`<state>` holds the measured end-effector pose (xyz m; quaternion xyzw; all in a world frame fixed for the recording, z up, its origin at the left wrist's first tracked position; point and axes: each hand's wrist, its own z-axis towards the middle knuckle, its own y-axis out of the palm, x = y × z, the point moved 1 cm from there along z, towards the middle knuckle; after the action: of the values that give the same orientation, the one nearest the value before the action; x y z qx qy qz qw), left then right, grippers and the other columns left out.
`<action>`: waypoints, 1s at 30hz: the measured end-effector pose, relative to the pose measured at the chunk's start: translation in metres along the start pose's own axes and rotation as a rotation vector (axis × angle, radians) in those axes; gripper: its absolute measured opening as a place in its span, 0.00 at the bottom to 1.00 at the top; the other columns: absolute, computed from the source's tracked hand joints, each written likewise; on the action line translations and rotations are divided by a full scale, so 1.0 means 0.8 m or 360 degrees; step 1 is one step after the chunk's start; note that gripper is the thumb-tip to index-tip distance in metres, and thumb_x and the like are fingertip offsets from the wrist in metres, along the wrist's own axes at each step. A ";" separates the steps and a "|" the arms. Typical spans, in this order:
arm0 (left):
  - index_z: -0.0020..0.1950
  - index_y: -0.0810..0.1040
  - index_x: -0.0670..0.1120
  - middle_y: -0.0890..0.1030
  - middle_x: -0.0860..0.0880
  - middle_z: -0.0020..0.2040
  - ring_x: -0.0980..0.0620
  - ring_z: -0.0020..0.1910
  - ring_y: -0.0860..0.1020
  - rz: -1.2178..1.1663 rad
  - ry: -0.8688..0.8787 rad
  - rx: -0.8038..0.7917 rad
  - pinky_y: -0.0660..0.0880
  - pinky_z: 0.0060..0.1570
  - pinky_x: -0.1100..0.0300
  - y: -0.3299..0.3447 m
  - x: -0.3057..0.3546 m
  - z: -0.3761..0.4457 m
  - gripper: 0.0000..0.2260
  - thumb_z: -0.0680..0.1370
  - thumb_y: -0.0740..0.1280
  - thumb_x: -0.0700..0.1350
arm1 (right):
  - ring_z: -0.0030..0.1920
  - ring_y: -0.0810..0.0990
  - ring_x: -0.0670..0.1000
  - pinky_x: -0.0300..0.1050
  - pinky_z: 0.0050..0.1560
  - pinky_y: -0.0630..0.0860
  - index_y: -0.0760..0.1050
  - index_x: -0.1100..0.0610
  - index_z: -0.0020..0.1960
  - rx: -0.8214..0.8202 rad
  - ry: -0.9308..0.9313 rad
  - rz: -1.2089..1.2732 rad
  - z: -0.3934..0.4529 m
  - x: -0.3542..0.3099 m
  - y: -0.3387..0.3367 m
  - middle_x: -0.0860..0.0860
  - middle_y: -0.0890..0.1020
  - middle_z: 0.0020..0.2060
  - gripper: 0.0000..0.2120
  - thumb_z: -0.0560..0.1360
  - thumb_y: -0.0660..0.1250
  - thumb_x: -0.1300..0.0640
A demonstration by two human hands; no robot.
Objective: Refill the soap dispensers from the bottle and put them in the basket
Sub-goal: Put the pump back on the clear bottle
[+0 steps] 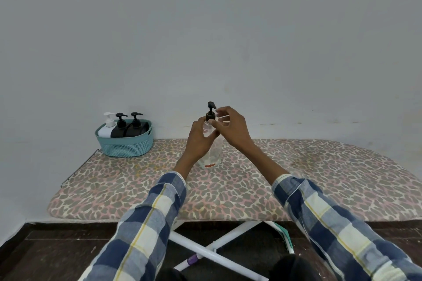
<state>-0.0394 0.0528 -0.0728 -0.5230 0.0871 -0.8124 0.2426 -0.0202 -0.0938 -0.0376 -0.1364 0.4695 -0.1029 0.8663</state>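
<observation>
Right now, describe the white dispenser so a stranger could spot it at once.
On the ironing board, go to the teal basket at its far left corner. Three dispensers stand inside; the white dispenser is leftmost, beside two black dispensers.

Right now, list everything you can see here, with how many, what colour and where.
clear dispenser: one, clear with black pump, upright mid-board
basket: one, teal, board's far left end
dispensers in basket: three, one white, two black
ironing board: one, leopard-print cover, white legs, against wall
wall: pale grey, behind
floor: dark brown
sleeves: two, blue-white plaid
left hand: grip round the clear dispenser's body
right hand: fingertips at its pump collar
</observation>
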 end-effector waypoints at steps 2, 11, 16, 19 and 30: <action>0.79 0.66 0.56 0.76 0.53 0.70 0.52 0.63 0.77 0.0046 0.0028 -0.0122 0.76 0.60 0.58 -0.008 -0.009 -0.003 0.31 0.79 0.77 0.50 | 0.56 0.82 0.47 0.46 0.61 0.81 0.79 0.53 0.64 -0.0023 -0.0053 -0.0076 -0.004 0.006 0.001 0.48 0.81 0.59 0.21 0.75 0.78 0.47; 0.79 0.67 0.53 0.70 0.44 0.70 0.47 0.65 0.76 0.0017 -0.0263 0.0119 0.78 0.67 0.47 -0.026 -0.026 -0.027 0.35 0.76 0.79 0.55 | 0.61 0.79 0.54 0.48 0.60 0.76 0.64 0.53 0.77 -0.0408 0.0162 -0.0228 -0.022 0.020 0.004 0.51 0.76 0.63 0.37 0.75 0.78 0.46; 0.69 0.75 0.47 0.79 0.45 0.65 0.50 0.57 0.80 0.0148 -0.0414 0.0372 0.76 0.54 0.54 -0.010 -0.027 -0.047 0.28 0.75 0.79 0.57 | 0.64 0.81 0.57 0.54 0.64 0.79 0.58 0.52 0.81 -0.0547 0.0438 -0.0175 -0.039 0.041 0.005 0.55 0.76 0.71 0.38 0.79 0.73 0.45; 0.66 0.76 0.45 0.80 0.46 0.62 0.49 0.59 0.79 0.0108 -0.0382 0.0520 0.70 0.53 0.58 0.008 -0.023 -0.057 0.23 0.77 0.78 0.53 | 0.62 0.82 0.56 0.56 0.66 0.79 0.60 0.50 0.81 -0.0576 0.0487 -0.0152 -0.048 0.053 0.004 0.57 0.77 0.71 0.33 0.81 0.72 0.50; 0.81 0.69 0.47 0.69 0.43 0.73 0.46 0.68 0.76 -0.0184 -0.0307 -0.0019 0.78 0.69 0.47 0.141 0.036 -0.014 0.26 0.83 0.65 0.37 | 0.70 0.77 0.58 0.54 0.67 0.77 0.57 0.52 0.83 -0.0200 0.0467 -0.0153 -0.047 0.097 -0.116 0.57 0.74 0.74 0.35 0.81 0.69 0.58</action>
<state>-0.0252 -0.0599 -0.0993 -0.6042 0.0378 -0.7705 0.1995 -0.0145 -0.2104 -0.0874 -0.1963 0.5894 -0.1335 0.7722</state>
